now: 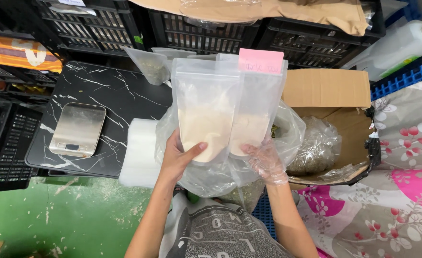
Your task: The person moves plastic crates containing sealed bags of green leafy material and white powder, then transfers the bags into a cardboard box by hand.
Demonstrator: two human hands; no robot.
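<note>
Left hand (177, 160) and gloved right hand (264, 162) each grip 1 powder pouch (206, 112).

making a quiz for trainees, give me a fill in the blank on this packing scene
1. The left hand grips a clear pouch of pale ____.
2. The right hand wears a clear plastic ____.
3. The second pouch carries a ____ label.
4. The silver scale sits on a black ____-patterned table.

Missing words: powder; glove; pink; marble
</note>
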